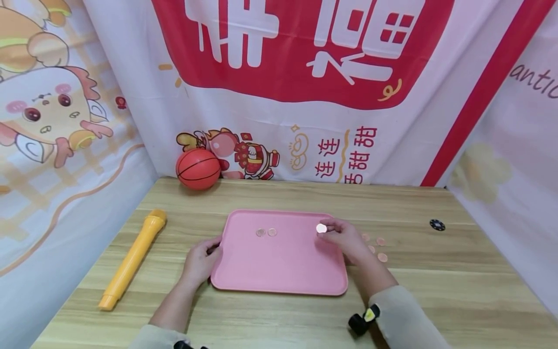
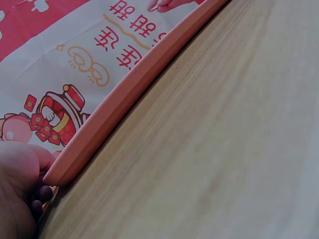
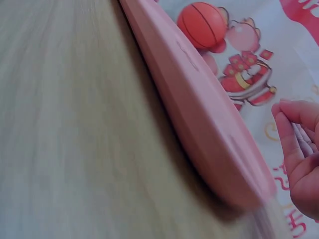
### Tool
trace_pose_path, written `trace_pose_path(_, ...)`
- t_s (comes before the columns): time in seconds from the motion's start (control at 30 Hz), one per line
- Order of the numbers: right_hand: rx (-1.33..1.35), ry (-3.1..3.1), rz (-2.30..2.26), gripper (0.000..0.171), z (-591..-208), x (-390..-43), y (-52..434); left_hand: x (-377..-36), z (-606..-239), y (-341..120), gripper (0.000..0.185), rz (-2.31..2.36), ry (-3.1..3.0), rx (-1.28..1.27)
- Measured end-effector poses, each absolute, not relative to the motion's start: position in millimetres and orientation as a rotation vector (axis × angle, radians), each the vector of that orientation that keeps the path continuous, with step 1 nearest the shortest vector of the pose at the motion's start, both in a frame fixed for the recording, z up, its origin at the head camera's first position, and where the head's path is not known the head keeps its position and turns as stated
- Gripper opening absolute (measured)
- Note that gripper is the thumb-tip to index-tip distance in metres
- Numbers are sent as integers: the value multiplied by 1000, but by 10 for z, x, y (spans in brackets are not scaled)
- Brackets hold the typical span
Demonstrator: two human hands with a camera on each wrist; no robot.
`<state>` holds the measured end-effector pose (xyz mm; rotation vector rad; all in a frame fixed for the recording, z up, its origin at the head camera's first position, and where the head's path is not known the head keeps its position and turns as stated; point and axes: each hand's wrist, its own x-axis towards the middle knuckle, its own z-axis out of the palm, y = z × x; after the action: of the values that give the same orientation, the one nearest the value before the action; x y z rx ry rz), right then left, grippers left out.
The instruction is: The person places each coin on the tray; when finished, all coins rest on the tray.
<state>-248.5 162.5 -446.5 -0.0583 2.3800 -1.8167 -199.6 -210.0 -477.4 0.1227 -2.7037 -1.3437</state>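
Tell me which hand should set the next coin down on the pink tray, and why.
Right. The right hand already pinches a coin above the pink tray, and the loose coins lie on the table just beside it. The left hand grips the tray's left edge, likely steadying it.

Left wrist view: pink tray [image 2: 134, 82], seen edge-on, its rim running diagonally from lower left to upper right; left hand [image 2: 17, 189] at the lower left corner, fingers curled at the tray's near end and touching its rim, the lower fingertips in shadow beneath it; wooden table [image 2: 219, 149], pale grain, filling the lower right; printed backdrop [image 2: 65, 55] behind the tray, white and red, with red characters, a gold motif and a cartoon figure in red.
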Motion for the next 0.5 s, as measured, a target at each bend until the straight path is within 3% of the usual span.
trace_pose_path(0.27, -189, 2414, -1806, 39, -4575, -2651, 1248, -1996, -4777, -2091, 36, -1335, -2707, 117)
trace_pose_path(0.5, -39, 2437, -1724, 37, -4642, -2753, 942, -1993, -4771, -2091, 36, -1335, -2710, 122)
